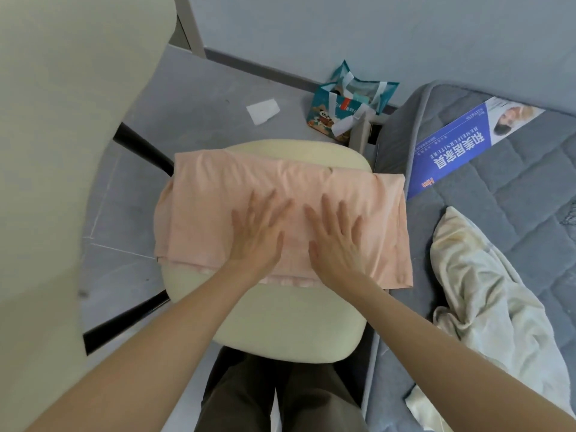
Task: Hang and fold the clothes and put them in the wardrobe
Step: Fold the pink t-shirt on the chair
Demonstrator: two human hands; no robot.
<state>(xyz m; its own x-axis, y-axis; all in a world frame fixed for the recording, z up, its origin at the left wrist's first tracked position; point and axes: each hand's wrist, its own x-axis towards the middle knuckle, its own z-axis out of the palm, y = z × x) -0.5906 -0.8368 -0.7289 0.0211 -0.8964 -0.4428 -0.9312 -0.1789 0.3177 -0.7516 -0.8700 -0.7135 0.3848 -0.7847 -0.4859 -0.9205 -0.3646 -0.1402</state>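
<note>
A: where's the garment (218,213) at?
B: folded flat on the chair (280,322), just beside the bed (514,213). left hand (258,241) and right hand (335,244) press on it, fingers spread, grip apart on both.

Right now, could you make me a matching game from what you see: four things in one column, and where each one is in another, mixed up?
Things:
1. pink garment
2. cream cloth
3. bag
4. left hand and right hand

Places:
a. standing on the floor
b. crumpled on the mattress
c. spread over the chair seat
d. lying flat on the pink garment

Pairs: 1-c, 2-b, 3-a, 4-d
</note>
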